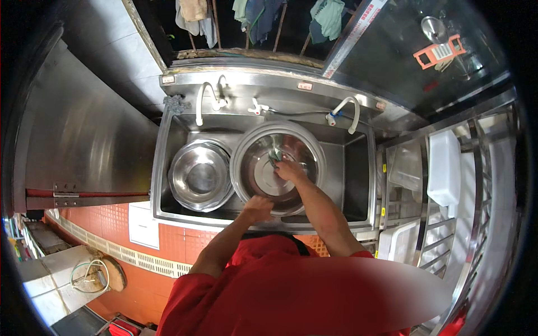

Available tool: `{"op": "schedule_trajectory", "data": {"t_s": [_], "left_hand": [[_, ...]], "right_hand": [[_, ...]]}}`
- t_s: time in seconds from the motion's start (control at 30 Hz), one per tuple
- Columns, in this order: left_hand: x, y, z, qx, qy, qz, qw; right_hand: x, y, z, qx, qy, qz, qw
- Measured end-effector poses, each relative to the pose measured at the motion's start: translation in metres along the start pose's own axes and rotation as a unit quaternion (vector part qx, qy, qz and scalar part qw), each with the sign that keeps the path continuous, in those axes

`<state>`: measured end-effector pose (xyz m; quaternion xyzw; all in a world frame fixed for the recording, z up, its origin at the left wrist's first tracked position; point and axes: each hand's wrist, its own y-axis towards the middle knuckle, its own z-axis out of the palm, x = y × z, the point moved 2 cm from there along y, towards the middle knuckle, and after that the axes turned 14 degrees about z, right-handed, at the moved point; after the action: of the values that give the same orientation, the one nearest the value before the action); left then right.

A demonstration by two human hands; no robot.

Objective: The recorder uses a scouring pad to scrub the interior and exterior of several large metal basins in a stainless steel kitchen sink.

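Note:
A large stainless steel basin (265, 174) stands in the metal sink (355, 176) in front of me. My left hand (258, 208) grips its near rim. Inside the basin, my right hand (290, 169) holds a greenish cloth or scouring pad (275, 156) near the far inner wall. Its fingers partly cover the pad. To the left, several smaller steel basins (201, 178) sit nested in the sink, close beside the large one.
Two white curved faucets (204, 103) (355, 115) and a small white tap (257, 107) line the back ledge. Steel wool (176, 104) lies at the back left corner. White plastic bins (443, 168) stand on a metal rack at right. Cloths (330, 19) hang behind.

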<state>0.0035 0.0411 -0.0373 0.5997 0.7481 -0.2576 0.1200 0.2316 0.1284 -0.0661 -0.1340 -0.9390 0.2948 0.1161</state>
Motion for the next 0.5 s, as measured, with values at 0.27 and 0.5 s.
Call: {"op": "schedule_trajectory", "data": {"t_s": [0.27, 0.5], "left_hand": [[-0.016, 0.005, -0.012, 0.016, 0.013, -0.009, 1.000], [-0.039, 0.008, -0.033, 0.037, 0.002, -0.016, 0.999]], "right_hand": [[-0.018, 0.003, 0.006, 0.012, -0.022, 0.020, 0.999], [-0.039, -0.017, 0.042, -0.022, 0.006, -0.009, 1.000]]}}
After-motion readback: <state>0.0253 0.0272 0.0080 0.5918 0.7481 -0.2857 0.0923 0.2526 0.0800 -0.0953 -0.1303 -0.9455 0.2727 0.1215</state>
